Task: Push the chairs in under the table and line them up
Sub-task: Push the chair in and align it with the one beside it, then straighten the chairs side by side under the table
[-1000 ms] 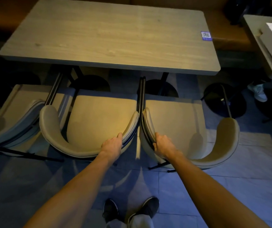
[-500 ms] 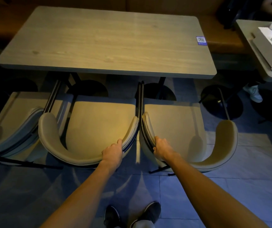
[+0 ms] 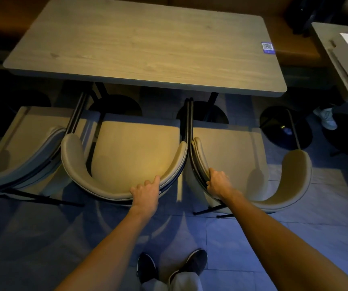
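Three beige chairs with curved backrests stand side by side before a wooden table (image 3: 143, 49). My left hand (image 3: 145, 195) grips the right part of the middle chair's (image 3: 135, 152) backrest. My right hand (image 3: 218, 183) grips the left part of the right chair's (image 3: 236, 156) backrest. These two chairs touch at their armrests, and their seat fronts lie just short of the table's near edge. The left chair (image 3: 21, 148) stands at an angle, overlapping the middle chair's left arm.
A purple QR sticker (image 3: 267, 47) sits on the table's right end. A second table (image 3: 341, 59) with a white box stands at the right, a person's white shoe (image 3: 325, 118) under it. Round black table bases rest on the tiled floor. My feet (image 3: 171, 267) are below.
The view has shifted slightly closer to the table. Both hands stay on the two backrests, and the chairs have barely moved.
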Demonstrator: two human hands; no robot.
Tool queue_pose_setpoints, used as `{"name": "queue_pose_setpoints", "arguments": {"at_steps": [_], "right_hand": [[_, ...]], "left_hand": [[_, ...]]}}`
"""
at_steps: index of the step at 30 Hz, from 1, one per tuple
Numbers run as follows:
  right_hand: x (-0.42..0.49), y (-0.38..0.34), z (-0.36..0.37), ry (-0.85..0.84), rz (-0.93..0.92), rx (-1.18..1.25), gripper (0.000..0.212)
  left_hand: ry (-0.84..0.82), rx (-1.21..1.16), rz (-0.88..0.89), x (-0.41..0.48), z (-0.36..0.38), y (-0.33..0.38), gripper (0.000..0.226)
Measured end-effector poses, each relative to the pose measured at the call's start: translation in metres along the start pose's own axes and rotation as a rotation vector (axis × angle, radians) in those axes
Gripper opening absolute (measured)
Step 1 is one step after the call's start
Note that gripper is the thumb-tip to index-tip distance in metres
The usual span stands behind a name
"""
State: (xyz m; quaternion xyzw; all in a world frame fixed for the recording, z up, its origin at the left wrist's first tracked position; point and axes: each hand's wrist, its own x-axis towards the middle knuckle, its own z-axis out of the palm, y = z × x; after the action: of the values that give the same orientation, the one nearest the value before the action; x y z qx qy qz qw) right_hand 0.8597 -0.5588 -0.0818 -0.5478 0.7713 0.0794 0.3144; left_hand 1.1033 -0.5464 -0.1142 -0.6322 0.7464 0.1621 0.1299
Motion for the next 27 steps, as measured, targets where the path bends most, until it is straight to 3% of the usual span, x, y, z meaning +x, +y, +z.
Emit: {"name": "queue_pose_setpoints", "arguments": {"at_steps": [14,20,22,24,27], "right_hand": [[0.008,-0.002,0.006,0.022,0.014,0.023,0.031],[-0.008,-0.015,0.009,0.075,0.055,0.025,0.034],[-0.016,-0.036,0.009,0.177,-0.019,0.001,0.043],[-0.024,-0.066,0.010,0.301,-0.203,-0.077,0.050],[-0.037,-0.130,0.014,0.298,-0.484,-0.092,0.048]], "left_hand": [[0.001,-0.021,0.040,0.002,0.000,-0.006,0.028],[-0.022,-0.228,0.107,-0.010,-0.013,-0.042,0.043],[0.023,-0.235,0.088,-0.023,-0.021,-0.063,0.041],[0.075,-0.268,0.056,-0.036,-0.028,-0.090,0.038],[0.153,-0.283,-0.017,-0.051,-0.042,-0.139,0.033]]}}
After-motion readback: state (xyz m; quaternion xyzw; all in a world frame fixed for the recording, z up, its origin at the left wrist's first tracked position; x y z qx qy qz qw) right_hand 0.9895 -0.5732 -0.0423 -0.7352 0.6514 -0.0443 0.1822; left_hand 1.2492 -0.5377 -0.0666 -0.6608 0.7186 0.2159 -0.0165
